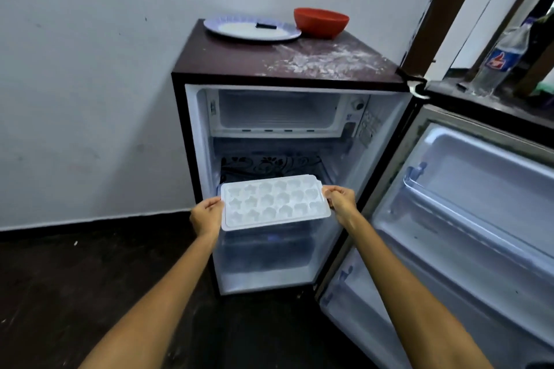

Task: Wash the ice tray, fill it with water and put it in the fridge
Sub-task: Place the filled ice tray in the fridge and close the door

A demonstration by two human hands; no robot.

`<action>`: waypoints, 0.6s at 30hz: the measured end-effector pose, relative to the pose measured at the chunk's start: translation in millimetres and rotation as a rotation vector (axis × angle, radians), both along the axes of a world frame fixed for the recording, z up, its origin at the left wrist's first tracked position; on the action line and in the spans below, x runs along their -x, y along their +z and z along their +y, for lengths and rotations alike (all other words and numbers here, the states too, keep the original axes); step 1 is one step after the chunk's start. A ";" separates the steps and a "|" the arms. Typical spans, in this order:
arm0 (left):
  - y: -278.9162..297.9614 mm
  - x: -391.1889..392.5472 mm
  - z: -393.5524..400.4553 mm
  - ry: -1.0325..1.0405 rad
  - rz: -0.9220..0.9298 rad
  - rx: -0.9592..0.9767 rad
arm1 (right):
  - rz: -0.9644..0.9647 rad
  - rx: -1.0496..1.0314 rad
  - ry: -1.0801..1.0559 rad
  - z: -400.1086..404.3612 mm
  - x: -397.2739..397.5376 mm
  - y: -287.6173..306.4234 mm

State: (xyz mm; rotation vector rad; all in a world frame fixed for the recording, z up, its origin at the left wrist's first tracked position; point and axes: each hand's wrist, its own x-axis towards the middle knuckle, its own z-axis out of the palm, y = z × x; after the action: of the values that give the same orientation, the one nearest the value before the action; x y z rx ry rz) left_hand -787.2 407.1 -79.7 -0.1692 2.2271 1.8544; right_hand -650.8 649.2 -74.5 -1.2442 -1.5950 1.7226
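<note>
Holding: both hands carry the white ice tray [275,203] level in front of the open fridge [287,75], at the mouth of the lower compartment.
Left hand [207,217]: clasps the tray's left short end, fingers curled under the rim and thumb along the edge.
Right hand [340,199]: clasps the right short end the same way, fingers wrapped over the rim.
Tray axis: the long side runs left to right, across the fridge opening, so it spans the gap between the two hands; the short sides point into the cabinet.
Tray relative to grip: it hangs between the hands, neither nearer, with its far edge just over the patterned shelf [269,163] and its near edge out over the clear crisper drawer [263,252] below.
Deciding relation: the freezer box [278,112] sits above and behind the tray, well apart from it; the patterned shelf lies just beyond the far edge.
Judgement: freezing calls for the freezer box, so the tray likely needs lifting and pushing forward without tilting.
Risk: whether the star-shaped cells hold water cannot be told; if they do, any tip spills it.
Door [449,189]: swung open to the right, close beside the right forearm.
On top: a plate [239,34] and a red bowl [320,22].
</note>
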 end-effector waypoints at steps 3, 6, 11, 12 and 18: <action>3.5 11.3 19.2 0.011 0.063 -0.019 | 0.021 -0.015 0.002 22.4 16.2 5.2; 10.7 24.0 35.8 0.031 0.110 -0.050 | 0.045 -0.033 0.007 40.4 34.7 12.3; 25.8 49.9 62.9 0.026 0.170 -0.069 | 0.101 -0.038 -0.006 64.0 61.7 16.4; 29.6 56.0 68.6 0.020 0.182 -0.066 | 0.108 -0.031 -0.011 69.3 66.9 17.4; 48.5 82.6 94.5 0.019 0.252 -0.013 | 0.110 -0.057 0.002 97.3 94.5 30.9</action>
State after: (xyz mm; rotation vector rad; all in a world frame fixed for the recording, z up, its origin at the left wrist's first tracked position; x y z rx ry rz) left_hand -869.8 501.6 -31.2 0.0499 2.3808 1.9971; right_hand -745.4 746.5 -43.6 -1.1018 -1.5703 1.7047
